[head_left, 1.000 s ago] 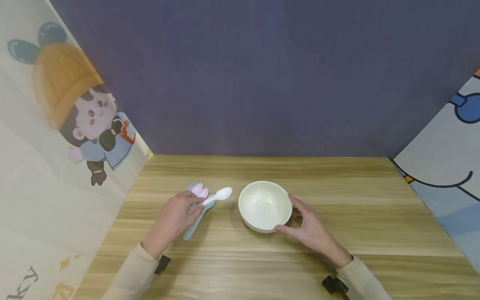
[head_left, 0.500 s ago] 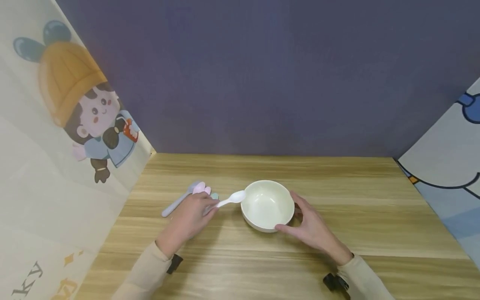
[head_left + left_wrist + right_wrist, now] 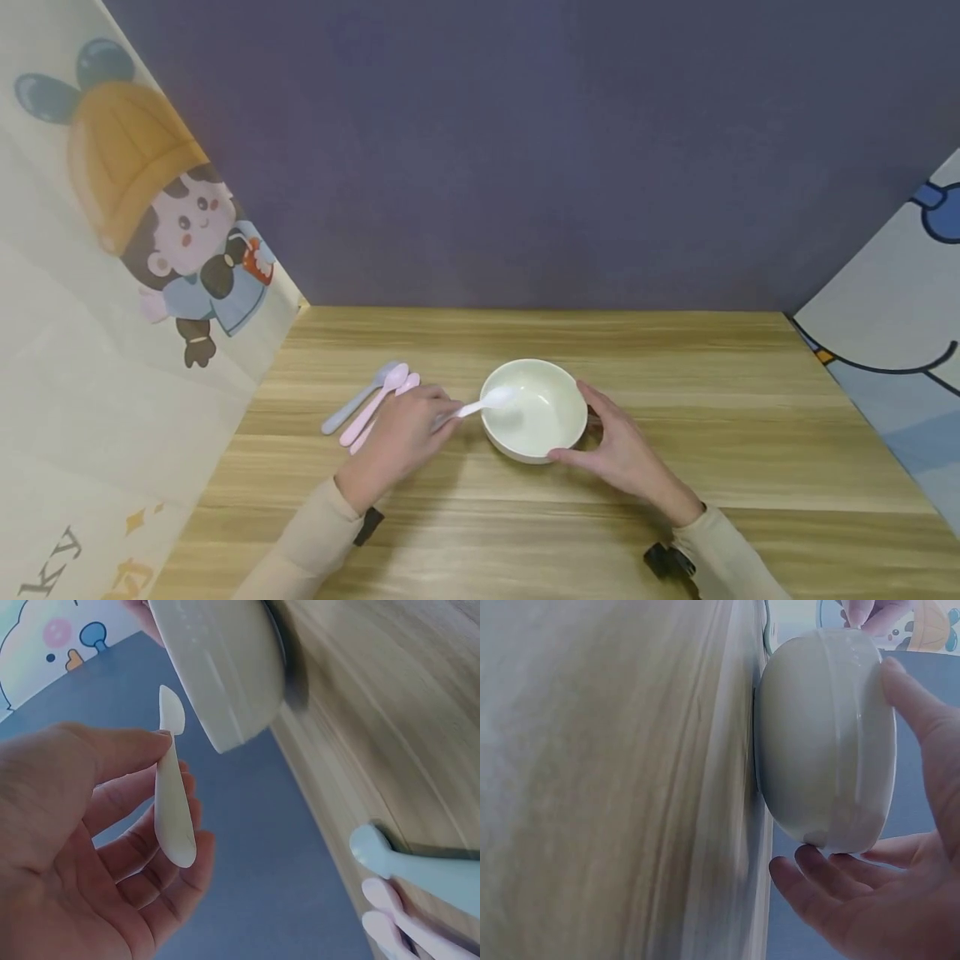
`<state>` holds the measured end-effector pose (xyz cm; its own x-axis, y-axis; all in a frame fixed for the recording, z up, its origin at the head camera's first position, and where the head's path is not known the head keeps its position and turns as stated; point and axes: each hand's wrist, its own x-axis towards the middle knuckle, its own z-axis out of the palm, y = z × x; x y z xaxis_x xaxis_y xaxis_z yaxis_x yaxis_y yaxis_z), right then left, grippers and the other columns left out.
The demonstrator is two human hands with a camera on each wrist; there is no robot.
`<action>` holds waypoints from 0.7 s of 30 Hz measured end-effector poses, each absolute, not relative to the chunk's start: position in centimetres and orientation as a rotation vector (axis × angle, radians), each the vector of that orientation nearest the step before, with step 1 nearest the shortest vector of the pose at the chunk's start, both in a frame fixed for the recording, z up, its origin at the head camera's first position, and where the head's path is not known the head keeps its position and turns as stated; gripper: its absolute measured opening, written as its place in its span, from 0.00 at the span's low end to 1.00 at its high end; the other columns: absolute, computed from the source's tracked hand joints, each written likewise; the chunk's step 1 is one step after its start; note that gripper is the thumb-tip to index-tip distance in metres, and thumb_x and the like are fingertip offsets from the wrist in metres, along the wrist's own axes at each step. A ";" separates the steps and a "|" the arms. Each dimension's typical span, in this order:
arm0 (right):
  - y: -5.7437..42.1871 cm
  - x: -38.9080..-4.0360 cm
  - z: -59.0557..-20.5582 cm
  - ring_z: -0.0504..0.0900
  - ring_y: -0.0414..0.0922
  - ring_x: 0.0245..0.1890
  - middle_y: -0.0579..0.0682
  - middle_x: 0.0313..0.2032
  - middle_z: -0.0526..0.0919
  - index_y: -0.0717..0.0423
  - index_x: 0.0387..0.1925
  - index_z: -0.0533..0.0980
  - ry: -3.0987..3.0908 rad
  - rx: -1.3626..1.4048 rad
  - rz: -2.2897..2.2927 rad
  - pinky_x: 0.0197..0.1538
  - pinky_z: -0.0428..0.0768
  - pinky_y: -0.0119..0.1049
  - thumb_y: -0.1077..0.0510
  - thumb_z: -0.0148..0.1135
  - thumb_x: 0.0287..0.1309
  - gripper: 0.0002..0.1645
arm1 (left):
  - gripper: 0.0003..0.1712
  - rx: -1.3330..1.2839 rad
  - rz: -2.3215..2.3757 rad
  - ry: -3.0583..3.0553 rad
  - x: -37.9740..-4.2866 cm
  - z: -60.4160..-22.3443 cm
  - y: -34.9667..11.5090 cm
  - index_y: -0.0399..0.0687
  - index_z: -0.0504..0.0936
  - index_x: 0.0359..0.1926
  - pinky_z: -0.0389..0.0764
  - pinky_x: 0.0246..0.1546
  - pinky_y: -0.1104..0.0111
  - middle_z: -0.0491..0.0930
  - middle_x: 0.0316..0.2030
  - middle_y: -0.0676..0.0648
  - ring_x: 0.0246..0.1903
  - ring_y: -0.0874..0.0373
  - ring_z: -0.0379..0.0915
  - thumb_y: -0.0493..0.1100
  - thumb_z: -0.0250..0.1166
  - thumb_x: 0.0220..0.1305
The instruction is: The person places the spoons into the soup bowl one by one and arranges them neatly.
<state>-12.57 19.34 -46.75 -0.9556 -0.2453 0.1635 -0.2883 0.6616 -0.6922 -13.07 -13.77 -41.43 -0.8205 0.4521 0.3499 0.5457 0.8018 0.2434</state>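
Note:
In the head view my left hand [image 3: 401, 433] pinches a white spoon [image 3: 497, 397] by its handle, and the spoon's head overlaps the left part of a cream bowl [image 3: 543, 421]. In the left wrist view, thumb and fingers hold the white spoon [image 3: 174, 810] beside the bowl's outer wall [image 3: 229, 667]. My right hand [image 3: 630, 462] grips the bowl's right side, its thumb at the near rim and its fingers round the wall. The bowl [image 3: 821, 742] stands upright on the table.
Left of the bowl lie a grey-blue spoon [image 3: 348, 410] and two pink ones, the longer-showing pink spoon [image 3: 373, 407] in the middle. A teal spoon [image 3: 431, 877] shows in the left wrist view; the left hand hides it from the head. A dark panel [image 3: 540, 167] rises behind the wooden table [image 3: 675, 358].
My left hand has carried the white spoon rightward from beside the other spoons to over the bowl's left edge, uncovering the spoons behind it. The right hand keeps its grip on the bowl.

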 end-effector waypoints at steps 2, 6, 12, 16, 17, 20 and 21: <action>19.4 -12.6 -46.8 0.83 0.62 0.63 0.70 0.75 0.69 0.65 0.80 0.60 -2.808 0.454 1.205 0.66 0.79 0.65 0.35 0.86 0.44 0.72 | 0.11 -0.775 -0.508 -2.724 -13.0 -41.4 -13.5 0.49 0.94 0.45 0.81 0.31 0.71 0.89 0.36 0.51 0.32 0.59 0.83 0.41 0.79 0.61; 19.3 -12.5 -46.9 0.86 0.60 0.60 0.71 0.75 0.68 0.66 0.81 0.58 -2.796 0.456 1.267 0.64 0.82 0.60 0.37 0.87 0.45 0.73 | 0.11 -0.825 -0.536 -2.721 -13.0 -41.3 -12.9 0.49 0.94 0.46 0.82 0.32 0.72 0.89 0.36 0.50 0.32 0.60 0.82 0.40 0.78 0.63; 19.2 -12.5 -47.0 0.85 0.61 0.62 0.71 0.76 0.67 0.66 0.81 0.57 -2.783 0.439 1.326 0.65 0.82 0.59 0.40 0.87 0.45 0.72 | 0.09 -0.855 -0.464 -2.726 -13.0 -41.2 -12.3 0.58 0.94 0.47 0.81 0.33 0.72 0.89 0.37 0.55 0.33 0.64 0.81 0.44 0.77 0.66; 19.2 -12.5 -47.1 0.84 0.62 0.63 0.70 0.77 0.66 0.66 0.81 0.57 -2.782 0.438 1.339 0.65 0.82 0.57 0.40 0.87 0.46 0.72 | 0.08 -0.867 -0.409 -2.763 -13.0 -41.4 -12.0 0.60 0.94 0.47 0.80 0.32 0.74 0.89 0.39 0.56 0.34 0.64 0.80 0.47 0.75 0.68; 19.2 -12.5 -47.1 0.84 0.62 0.64 0.70 0.77 0.66 0.66 0.81 0.57 -2.783 0.439 1.343 0.65 0.82 0.56 0.40 0.87 0.46 0.72 | 0.07 -0.873 -0.405 -2.767 -13.0 -41.4 -12.0 0.60 0.93 0.47 0.81 0.33 0.74 0.89 0.40 0.55 0.35 0.64 0.81 0.47 0.74 0.69; 19.3 -12.5 -47.2 0.83 0.62 0.64 0.70 0.77 0.66 0.65 0.81 0.57 -2.781 0.440 1.354 0.65 0.82 0.56 0.40 0.87 0.46 0.72 | 0.06 -0.907 -0.404 -2.747 -13.0 -41.3 -11.7 0.57 0.93 0.45 0.85 0.38 0.70 0.90 0.41 0.54 0.39 0.60 0.85 0.46 0.73 0.70; 19.4 -12.6 -47.3 0.83 0.62 0.64 0.70 0.77 0.65 0.65 0.81 0.57 -2.779 0.440 1.361 0.65 0.82 0.56 0.40 0.87 0.46 0.72 | 0.05 -0.917 -0.406 -2.735 -13.1 -41.3 -11.6 0.56 0.93 0.44 0.86 0.40 0.69 0.90 0.41 0.53 0.40 0.59 0.85 0.45 0.73 0.70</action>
